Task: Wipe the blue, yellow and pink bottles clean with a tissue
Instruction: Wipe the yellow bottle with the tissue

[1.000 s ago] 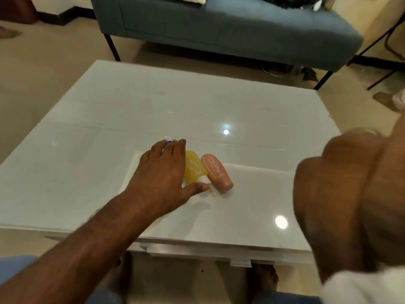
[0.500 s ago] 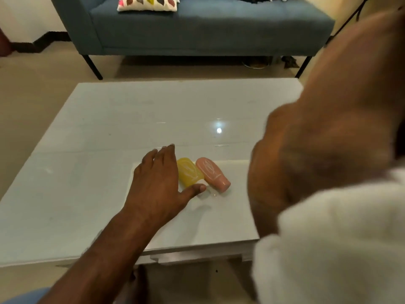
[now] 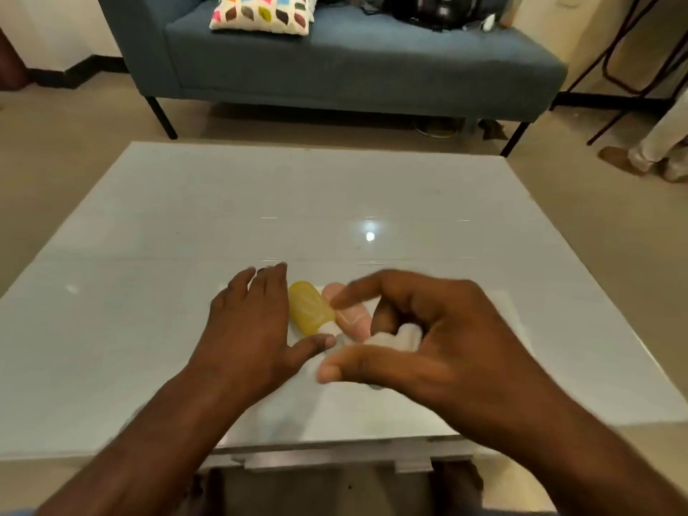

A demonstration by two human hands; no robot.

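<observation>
Three small bottles lie side by side on a white sheet (image 3: 510, 310) near the front of the white table (image 3: 186, 217). My left hand (image 3: 247, 329) lies flat with straight fingers over the blue bottle, which is almost wholly hidden beneath it. Just right of that hand is the yellow bottle (image 3: 309, 309), its white cap toward me. The pink bottle (image 3: 353, 319) is partly behind my right hand's fingers. My right hand (image 3: 432, 329) hovers over the sheet and holds a crumpled white tissue (image 3: 404, 337) in its curled fingers.
A blue sofa (image 3: 353, 65) with a patterned cushion (image 3: 262, 11) and dark bags stands beyond the table. Another person's foot and trouser leg (image 3: 647, 154) show at the right, near black metal legs (image 3: 629, 80). The table's front edge is close to my knees.
My right hand has dropped from close before the camera down to the table beside the pink bottle, tissue in its fingers. The left hand stays on the blue bottle. The view tilted up.
</observation>
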